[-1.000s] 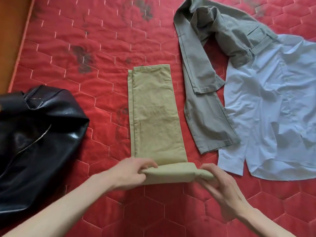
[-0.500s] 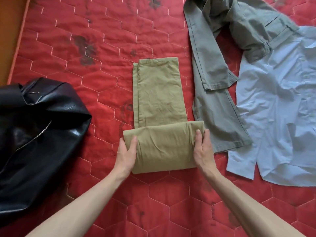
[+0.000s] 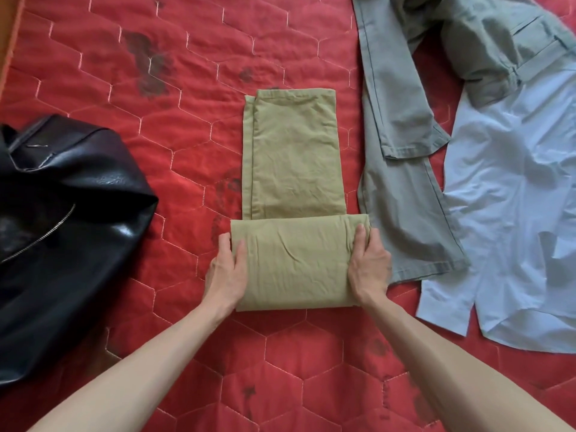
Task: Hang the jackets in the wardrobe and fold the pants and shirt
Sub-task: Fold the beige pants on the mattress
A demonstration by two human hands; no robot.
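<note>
Khaki pants (image 3: pixel 294 157) lie lengthwise on the red quilted mattress (image 3: pixel 193 67), their near end folded into a thick band (image 3: pixel 296 263). My left hand (image 3: pixel 226 272) holds the band's left edge, thumb on top of the cloth. My right hand (image 3: pixel 369 263) holds the right edge the same way. A black leather jacket (image 3: pixel 62 232) lies crumpled at the left. To the right, a grey jacket (image 3: pixel 405 188) lies partly over a light blue shirt (image 3: pixel 511 213) that is spread flat.
A wooden strip (image 3: pixel 7 23) borders the mattress at the far left. Bare red mattress shows between the black jacket and the pants, and in front of the fold between my forearms.
The near end of the pants was lifted and folded over away from me, making a wider band. My hands shifted from its front corners to its two sides.
</note>
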